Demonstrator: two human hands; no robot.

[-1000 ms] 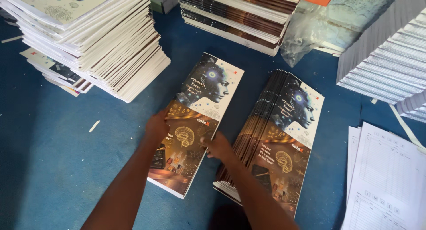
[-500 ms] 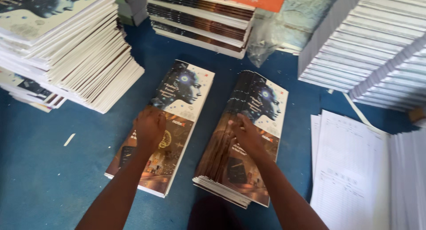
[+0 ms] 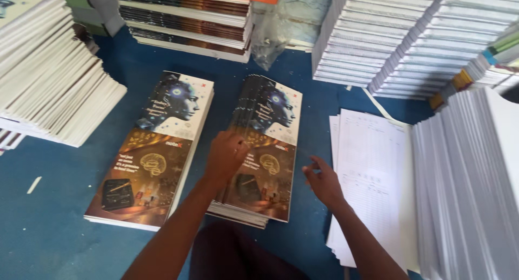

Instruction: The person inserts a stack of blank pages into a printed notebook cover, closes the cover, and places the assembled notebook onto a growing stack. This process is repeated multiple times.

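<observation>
White stack, far left: slanted pile of white-edged booklets (image 3: 54, 91) on the blue floor (image 3: 48, 231).
Left cover pile: printed covers (image 3: 154, 150) with a robot-like head above and a gold brain on brown below; the left hand rested here half a second ago, now nothing touches it.
Left hand: the left hand (image 3: 226, 157) has crossed to the fanned cover pile (image 3: 265, 145), fingers curled on its left edge, grip unclear.
Right hand: the right hand (image 3: 323, 181) has lifted off that pile, open and empty, beside the ruled white sheets (image 3: 373, 172).
Meaning: work seems shifted to the right-hand pile.
Right: tall white stacks (image 3: 470, 182).
</observation>
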